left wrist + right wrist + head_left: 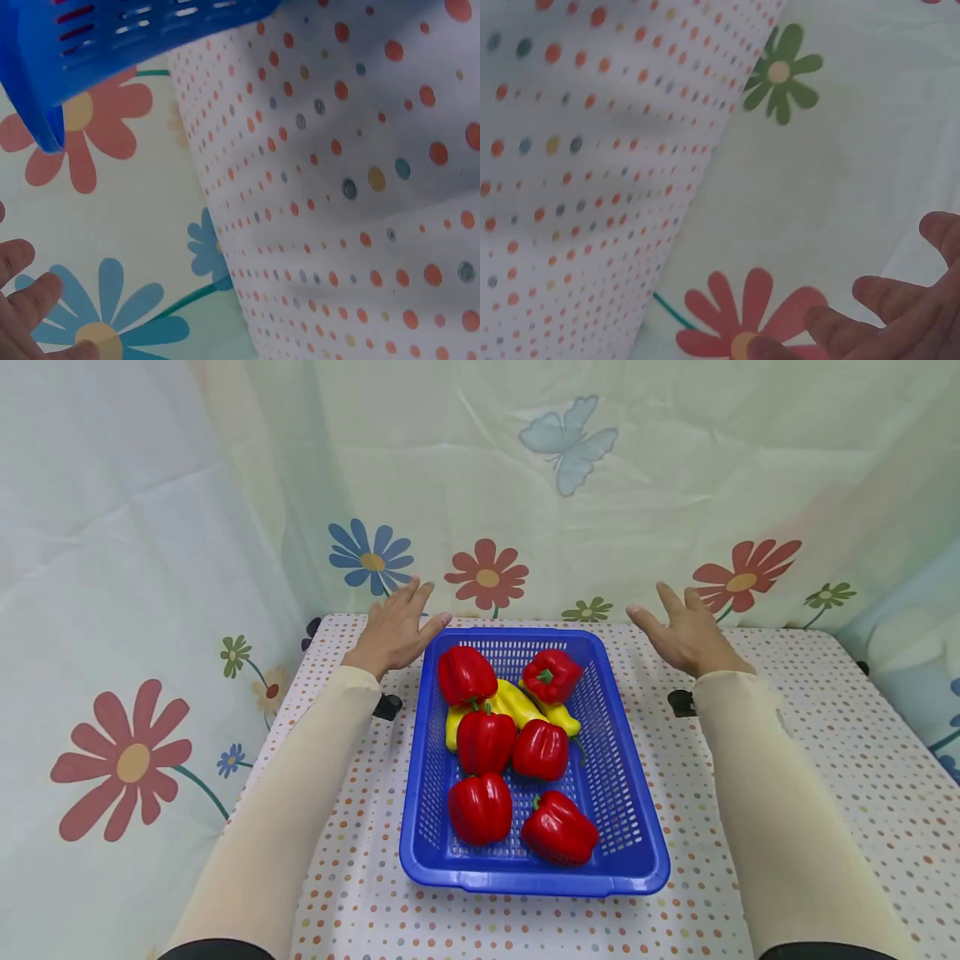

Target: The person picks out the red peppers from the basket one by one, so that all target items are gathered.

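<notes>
A blue plastic basket holds several red bell peppers and yellow peppers. Beside its far left corner is the left hand, fingers extended and spread, holding nothing. Off the far right corner, apart from the basket, the right hand has its fingers spread with nothing in them. In the left wrist view part of the basket shows at the top, and the left hand's fingers at the lower left edge. The right wrist view shows the right hand at the lower right, beside no pepper.
The basket stands on a table with a dotted cover. A flowered curtain hangs behind the table, and another flowered sheet is at the left. A small black object is near the left wrist, another near the right.
</notes>
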### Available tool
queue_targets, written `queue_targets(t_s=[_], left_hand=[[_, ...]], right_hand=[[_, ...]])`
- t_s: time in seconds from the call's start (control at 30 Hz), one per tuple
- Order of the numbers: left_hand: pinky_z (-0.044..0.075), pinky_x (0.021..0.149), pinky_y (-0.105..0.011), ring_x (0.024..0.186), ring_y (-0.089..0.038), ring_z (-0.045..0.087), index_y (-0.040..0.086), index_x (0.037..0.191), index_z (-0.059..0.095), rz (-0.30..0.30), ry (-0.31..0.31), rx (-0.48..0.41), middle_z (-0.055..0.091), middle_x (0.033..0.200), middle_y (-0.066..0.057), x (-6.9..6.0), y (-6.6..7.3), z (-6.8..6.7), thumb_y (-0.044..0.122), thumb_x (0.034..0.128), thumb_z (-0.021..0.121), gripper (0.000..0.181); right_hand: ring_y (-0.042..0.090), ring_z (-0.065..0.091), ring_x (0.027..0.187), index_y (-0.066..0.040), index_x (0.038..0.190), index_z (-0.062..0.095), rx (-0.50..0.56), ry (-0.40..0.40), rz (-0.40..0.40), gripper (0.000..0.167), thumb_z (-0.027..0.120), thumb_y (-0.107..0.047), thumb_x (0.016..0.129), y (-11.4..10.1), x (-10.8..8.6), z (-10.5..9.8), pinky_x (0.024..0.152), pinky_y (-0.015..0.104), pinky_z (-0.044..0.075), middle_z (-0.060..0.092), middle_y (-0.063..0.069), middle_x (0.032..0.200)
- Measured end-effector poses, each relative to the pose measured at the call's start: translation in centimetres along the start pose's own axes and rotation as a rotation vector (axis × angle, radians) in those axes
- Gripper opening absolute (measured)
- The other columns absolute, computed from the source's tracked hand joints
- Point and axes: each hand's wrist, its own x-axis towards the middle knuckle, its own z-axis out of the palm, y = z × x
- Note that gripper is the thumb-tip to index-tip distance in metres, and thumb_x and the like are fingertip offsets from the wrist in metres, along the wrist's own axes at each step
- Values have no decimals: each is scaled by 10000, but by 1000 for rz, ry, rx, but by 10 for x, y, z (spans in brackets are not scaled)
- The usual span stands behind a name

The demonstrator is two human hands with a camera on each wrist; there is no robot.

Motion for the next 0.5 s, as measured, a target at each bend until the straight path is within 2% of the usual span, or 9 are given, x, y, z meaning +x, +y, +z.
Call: queue_targets(t_s=[0.27,0.4,0.5], left_hand=[[248,1251,-628,1595,-338,198,182,1680,188,-36,-2,-199,214,1733,-96,-13,1,-3,632,1005,446,851],[305,1217,-649,1581,-345,243,207,1681,189,-69,1,-287,243,1725,-81,-22,2,-1,643,999,464,855],[359,1182,-658,1547,-377,318,202,1682,179,-91,-4,-399,262,1716,-105,-30,4,2,629,1009,465,846]], right_hand=[[543,-13,1558,-146,1676,-25,204,27,-47,921,278,-719,1022,-20,-9,6,1181,798,58,-23,291,1708],[542,79,1557,-146,1683,17,302,49,-42,910,309,-704,1026,-30,-16,9,1186,786,131,64,265,1716],[558,177,1534,-160,1688,50,377,61,-30,915,331,-714,1017,-38,-23,9,1157,800,211,135,274,1706]])
